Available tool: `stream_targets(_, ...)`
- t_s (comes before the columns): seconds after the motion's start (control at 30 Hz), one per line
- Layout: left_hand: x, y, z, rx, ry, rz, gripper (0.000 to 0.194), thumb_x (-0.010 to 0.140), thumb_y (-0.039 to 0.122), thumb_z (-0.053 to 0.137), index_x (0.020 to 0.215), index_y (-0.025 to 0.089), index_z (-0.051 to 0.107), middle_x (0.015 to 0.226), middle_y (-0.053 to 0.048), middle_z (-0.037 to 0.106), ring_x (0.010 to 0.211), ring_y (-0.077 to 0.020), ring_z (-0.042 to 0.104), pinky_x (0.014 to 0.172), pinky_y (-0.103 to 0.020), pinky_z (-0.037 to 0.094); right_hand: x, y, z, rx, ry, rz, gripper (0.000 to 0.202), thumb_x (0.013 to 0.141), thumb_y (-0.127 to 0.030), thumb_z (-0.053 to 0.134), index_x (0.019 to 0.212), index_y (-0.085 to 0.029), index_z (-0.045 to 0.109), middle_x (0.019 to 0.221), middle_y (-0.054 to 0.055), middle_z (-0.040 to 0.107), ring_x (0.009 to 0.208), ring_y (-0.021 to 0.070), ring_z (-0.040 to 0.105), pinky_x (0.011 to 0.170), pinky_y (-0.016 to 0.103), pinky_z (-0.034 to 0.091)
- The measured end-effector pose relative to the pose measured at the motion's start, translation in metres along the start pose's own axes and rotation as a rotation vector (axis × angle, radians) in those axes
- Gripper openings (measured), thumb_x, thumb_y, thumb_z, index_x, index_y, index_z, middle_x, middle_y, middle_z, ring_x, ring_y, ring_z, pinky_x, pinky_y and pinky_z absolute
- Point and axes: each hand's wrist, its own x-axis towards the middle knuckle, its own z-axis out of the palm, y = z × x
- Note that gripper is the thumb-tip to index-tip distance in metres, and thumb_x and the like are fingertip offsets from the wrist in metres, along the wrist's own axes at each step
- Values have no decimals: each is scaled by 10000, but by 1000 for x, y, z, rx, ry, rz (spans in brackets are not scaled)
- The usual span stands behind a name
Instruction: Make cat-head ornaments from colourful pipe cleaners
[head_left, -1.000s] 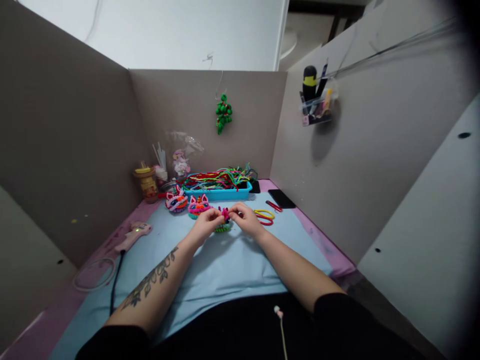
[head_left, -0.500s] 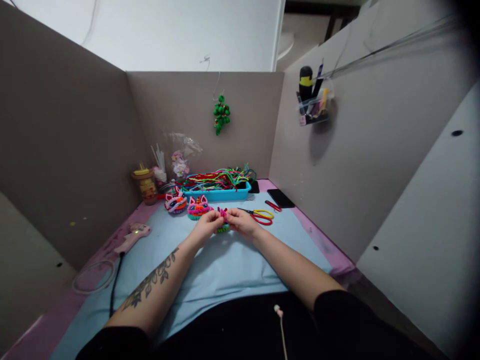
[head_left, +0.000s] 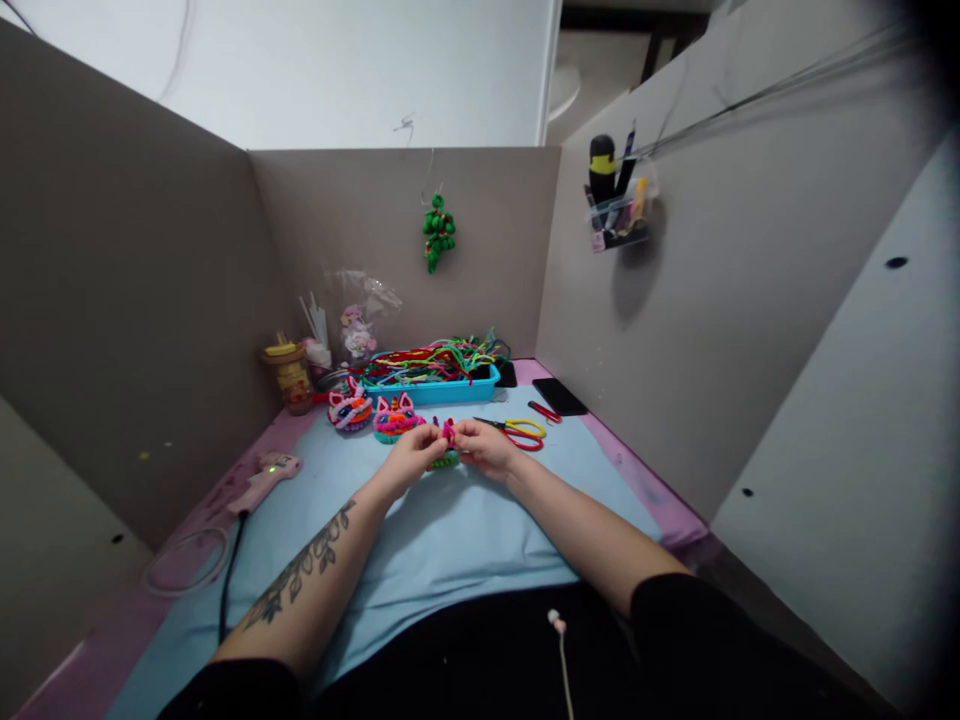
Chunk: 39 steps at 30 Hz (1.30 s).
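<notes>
On the blue cloth [head_left: 510, 545], near its far middle, a small pink-and-green piece [head_left: 445, 460] is held between two hands, and much of it is hidden by them. Its pink upper part is pinched by the left hand [head_left: 411, 450], the thumb and fingertips brought almost together; from the other side it is gripped by the right hand [head_left: 489, 450], whose fingers are likewise drawn in close, though their exact contact cannot be made out.

Just beyond the left hand, the space is taken up by a pink unicorn figure [head_left: 396, 420], with a striped figure [head_left: 349, 408] set beside it. Behind these, the way is blocked by a blue tray [head_left: 431, 394] heaped with fuzzy coloured stems [head_left: 442, 365]. Close by the right hand, scissors [head_left: 527, 434] are laid with their handles turned outward; farther off, a red tool [head_left: 544, 412] and a black phone [head_left: 560, 396] are placed. Well apart on the left, a pink glue gun [head_left: 262, 482], its small light lit, is rested near a lidded cup [head_left: 291, 380] by the panel.
</notes>
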Motion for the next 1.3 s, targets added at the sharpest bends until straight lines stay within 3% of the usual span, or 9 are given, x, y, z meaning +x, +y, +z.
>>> stream_targets(0.1,0,2,-3,-18,15,-11,364,733,475,598,853,133,574,671,-2,542,544,-85,461,458,-186,328,0,-1,-2,34,-7,35,368,494,-360,818,651,-147,562,580,-41,476,519,63,379,475,203,222)
stream_targets(0.27,1,6,-3,-22,76,-13,360,714,492,599,676,146,508,571,30,485,471,-64,399,437,-189,291,1,2,-4,1,-89,99,309,553,-325,787,658,-132,571,585,-33,473,500,55,362,462,201,221)
stream_targets(0.5,1,8,1,-11,180,10,303,729,446,572,681,157,494,545,46,493,439,-57,361,436,-191,272,1,6,-4,73,-135,82,295,591,-317,776,720,-136,581,622,-21,469,527,58,361,461,196,229)
stream_targets(0.73,2,8,-2,27,125,-19,283,731,414,585,687,150,492,519,53,469,417,-54,362,414,-186,272,-1,5,-2,38,-94,73,342,531,-327,814,662,-129,568,609,-28,468,517,50,356,466,201,219)
stream_targets(0.93,1,7,-6,-89,40,-55,364,702,480,617,776,130,549,582,24,514,474,-72,437,414,-181,315,-1,4,-3,50,-59,81,328,544,-323,806,678,-133,575,601,-30,473,519,55,369,479,205,236)
stream_targets(1.3,-1,10,-9,-129,-36,-39,367,687,482,653,738,146,513,558,43,473,436,-46,374,404,-173,279,-1,4,-6,107,-136,119,298,540,-282,794,692,-127,590,610,-15,490,538,68,399,466,202,235)
